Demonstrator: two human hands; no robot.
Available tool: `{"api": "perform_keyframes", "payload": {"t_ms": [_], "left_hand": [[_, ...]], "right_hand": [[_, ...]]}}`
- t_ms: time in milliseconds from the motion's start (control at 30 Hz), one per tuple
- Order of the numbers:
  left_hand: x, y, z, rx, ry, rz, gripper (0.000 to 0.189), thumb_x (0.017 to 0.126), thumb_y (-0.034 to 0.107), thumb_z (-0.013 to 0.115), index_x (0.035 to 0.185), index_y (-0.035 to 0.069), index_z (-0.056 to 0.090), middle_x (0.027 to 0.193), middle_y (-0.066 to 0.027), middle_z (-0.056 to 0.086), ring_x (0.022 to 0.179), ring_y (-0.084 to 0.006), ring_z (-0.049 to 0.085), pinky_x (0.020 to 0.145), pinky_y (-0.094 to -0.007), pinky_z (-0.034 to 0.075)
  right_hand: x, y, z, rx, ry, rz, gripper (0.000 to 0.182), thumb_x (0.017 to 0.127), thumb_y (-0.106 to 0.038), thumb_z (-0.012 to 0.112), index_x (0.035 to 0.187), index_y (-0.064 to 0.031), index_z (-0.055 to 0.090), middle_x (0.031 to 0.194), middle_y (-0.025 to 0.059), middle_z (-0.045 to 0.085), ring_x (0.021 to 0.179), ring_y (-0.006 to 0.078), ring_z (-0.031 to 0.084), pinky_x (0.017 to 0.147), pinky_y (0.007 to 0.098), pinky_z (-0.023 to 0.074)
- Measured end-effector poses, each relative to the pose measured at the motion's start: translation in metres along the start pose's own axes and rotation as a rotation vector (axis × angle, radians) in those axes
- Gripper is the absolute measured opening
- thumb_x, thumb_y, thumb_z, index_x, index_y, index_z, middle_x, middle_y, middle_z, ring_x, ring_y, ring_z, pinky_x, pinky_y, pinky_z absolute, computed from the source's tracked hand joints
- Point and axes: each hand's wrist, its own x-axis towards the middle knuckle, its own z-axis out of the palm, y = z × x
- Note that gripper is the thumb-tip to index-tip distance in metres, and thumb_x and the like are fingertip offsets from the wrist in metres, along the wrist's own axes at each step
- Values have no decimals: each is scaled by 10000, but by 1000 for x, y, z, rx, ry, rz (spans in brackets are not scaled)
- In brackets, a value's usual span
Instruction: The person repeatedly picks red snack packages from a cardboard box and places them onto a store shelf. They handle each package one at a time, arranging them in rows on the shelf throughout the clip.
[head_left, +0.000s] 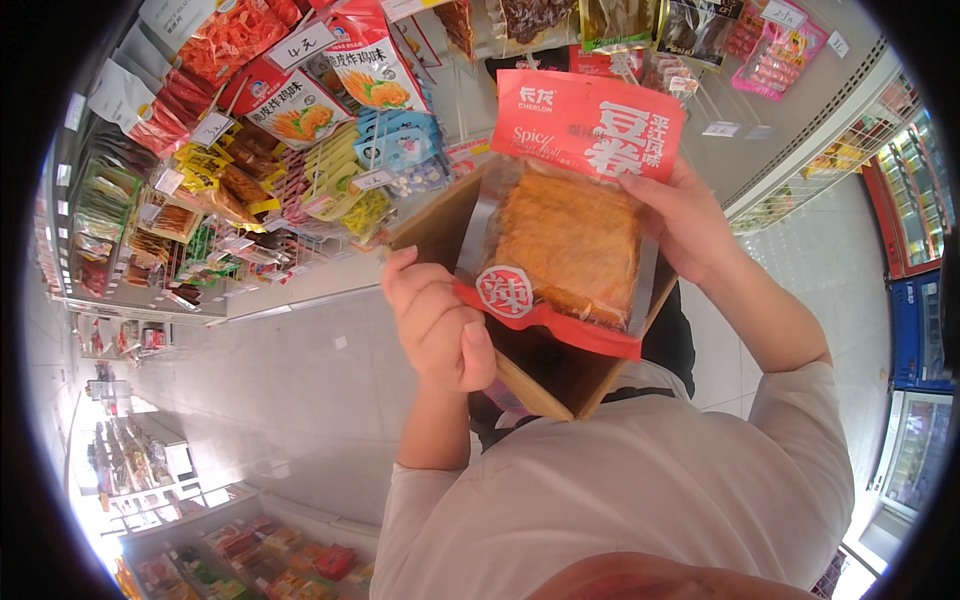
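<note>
A red-and-clear snack packet (568, 244) is tilted up over an open cardboard box (536, 381). Behind its window is a flat, orange-brown slab of food; the red top panel bears writing. My right hand (679, 214) grips the packet's upper right side, thumb in front. At the box's left side, my left hand (442, 326) is curled over the cardboard rim, close to the packet's lower left corner. The box rests against my body, and most of its inside is hidden by the packet and in shadow.
Ahead and left, a shelf rack holds hanging snack bags (300, 105) on metal hooks with price tags (301, 46). More packets (532, 19) hang at the top. A chest display (285, 559) stands lower left, and drink coolers (919, 330) line the right across a tiled floor (300, 390).
</note>
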Motion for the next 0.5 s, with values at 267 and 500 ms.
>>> {"api": "perform_keyframes", "payload": {"t_ms": [267,500], "left_hand": [[0,-1,-6,-14,6,0,292,884,211,585,635,58,572,699,-74,545,763,-299,574,1051,-560,421],[3,-3,1,-21,-5,1,286,882,212,584,639,64,576,701,-73,550,763,-300,574,1059,-555,416]], "right_hand": [[7,-40,-28,-524,69,-263,266,1043,-189,723,1258,-34,694,1022,-2,755,866,57,668,731,258,551],[-6,-48,0,-340,-38,-425,276,1055,-157,698,1291,-15,676,1131,15,752,977,57,684,769,248,577]]}}
